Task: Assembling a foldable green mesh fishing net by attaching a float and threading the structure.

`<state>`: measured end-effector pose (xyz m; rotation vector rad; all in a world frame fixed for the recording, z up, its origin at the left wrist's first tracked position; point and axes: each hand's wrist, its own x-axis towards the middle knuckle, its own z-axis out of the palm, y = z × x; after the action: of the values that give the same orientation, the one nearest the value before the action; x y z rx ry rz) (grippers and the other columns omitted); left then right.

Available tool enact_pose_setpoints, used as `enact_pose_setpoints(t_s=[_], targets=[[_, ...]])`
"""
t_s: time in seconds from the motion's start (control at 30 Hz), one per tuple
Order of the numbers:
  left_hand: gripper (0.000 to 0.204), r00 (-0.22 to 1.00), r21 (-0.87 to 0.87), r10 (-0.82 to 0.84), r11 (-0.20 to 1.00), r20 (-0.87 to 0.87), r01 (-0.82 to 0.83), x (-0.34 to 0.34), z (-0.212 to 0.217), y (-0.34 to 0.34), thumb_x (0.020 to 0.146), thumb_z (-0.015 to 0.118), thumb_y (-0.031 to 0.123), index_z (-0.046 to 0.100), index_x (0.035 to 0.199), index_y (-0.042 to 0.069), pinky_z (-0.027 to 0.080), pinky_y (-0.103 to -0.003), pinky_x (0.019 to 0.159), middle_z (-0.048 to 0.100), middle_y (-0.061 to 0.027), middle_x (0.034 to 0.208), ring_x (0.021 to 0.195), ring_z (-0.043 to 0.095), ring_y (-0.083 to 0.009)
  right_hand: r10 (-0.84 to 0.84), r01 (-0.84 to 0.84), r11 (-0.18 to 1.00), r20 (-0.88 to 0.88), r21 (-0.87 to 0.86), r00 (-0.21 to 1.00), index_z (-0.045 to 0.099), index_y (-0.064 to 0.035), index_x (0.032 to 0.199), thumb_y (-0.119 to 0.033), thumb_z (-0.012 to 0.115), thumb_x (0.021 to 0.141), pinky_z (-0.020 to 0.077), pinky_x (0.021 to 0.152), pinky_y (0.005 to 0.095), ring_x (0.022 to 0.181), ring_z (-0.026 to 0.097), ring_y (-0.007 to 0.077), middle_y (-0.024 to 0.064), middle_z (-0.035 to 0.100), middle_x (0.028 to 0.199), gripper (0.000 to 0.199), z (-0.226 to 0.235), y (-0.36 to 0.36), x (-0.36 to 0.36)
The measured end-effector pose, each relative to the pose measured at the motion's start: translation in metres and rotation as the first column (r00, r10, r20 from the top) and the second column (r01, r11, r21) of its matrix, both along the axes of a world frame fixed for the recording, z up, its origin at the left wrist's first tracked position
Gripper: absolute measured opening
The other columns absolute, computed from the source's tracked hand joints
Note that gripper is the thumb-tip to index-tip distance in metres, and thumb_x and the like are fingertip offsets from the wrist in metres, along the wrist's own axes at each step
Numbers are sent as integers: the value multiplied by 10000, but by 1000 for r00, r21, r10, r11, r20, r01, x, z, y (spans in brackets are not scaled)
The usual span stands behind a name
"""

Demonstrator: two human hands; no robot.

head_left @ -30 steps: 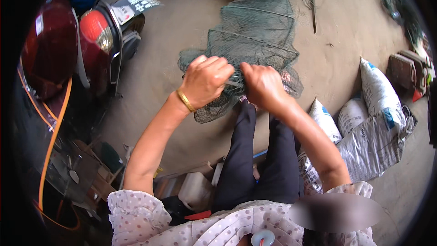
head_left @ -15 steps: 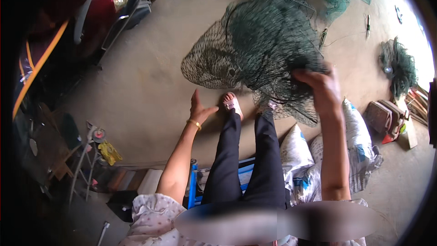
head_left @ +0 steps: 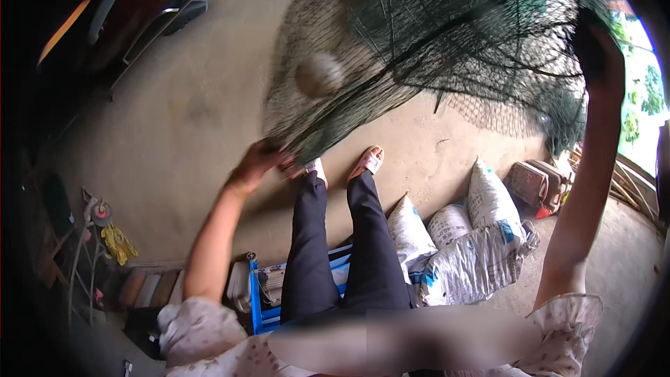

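A dark green mesh fishing net [head_left: 433, 35] is stretched wide in front of me, slanting from lower left to upper right. My left hand [head_left: 262, 164] is closed on its gathered lower-left end, just above my feet. Raised far to the right, my right hand [head_left: 601, 56] looks closed on the net's other side; its fingers are dark and partly hidden. A blurred, pale round thing [head_left: 319, 75] shows at the net's left part; I cannot tell whether it lies inside or behind the mesh. Thin dark ribs or cords cross the netting.
White woven sacks [head_left: 481, 255] stand at my right leg, beside a brown case [head_left: 537, 185]. Under me is a blue-framed seat [head_left: 256, 293]. A red vehicle [head_left: 150, 0] stands at far left, a metal frame with a yellow cloth [head_left: 118, 244] at near left.
The net has gone from a bunched hang at my right hand to a broad spread. My left hand, formerly open and apart, now grips its end. My right hand moved up and right.
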<state>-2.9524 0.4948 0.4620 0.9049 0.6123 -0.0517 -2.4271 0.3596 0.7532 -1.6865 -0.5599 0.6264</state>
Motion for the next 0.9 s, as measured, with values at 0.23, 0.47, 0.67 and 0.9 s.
enact_pose_setpoints(t_s=[0.23,0.47,0.67,0.9], targets=[[581,642,285,275,954,-716,-90,-240,275,55,520,653,-11,468,1069,-47,419,-280,402,551,-103,687,442,510,-173,328,-305,940,-161,153,931,632,12,1054,-176,531,873,469,848,291,904,612,170,82,645,1000,280,-111,1,0],[218,511,235,66,933,-857,273,-326,323,39,728,629,-6,538,923,-44,404,-269,401,545,-71,701,464,537,-172,248,-250,968,-133,-1,960,665,36,884,-6,668,733,503,595,261,656,630,132,85,686,799,157,-147,60,-196],[607,501,556,245,300,-830,775,-253,151,-22,683,707,58,471,1242,32,398,-428,938,507,-194,1186,1109,489,-358,239,-232,937,-4,-263,971,545,32,795,-78,650,669,425,558,342,565,482,155,151,546,613,198,-213,19,-283],[407,737,99,631,772,-242,-628,8,34,-128,847,659,159,511,1203,25,463,-265,822,579,-44,1059,964,551,-118,328,-316,860,-41,-401,944,469,3,751,-140,673,641,417,568,435,639,513,442,226,516,646,273,-275,-42,-381]])
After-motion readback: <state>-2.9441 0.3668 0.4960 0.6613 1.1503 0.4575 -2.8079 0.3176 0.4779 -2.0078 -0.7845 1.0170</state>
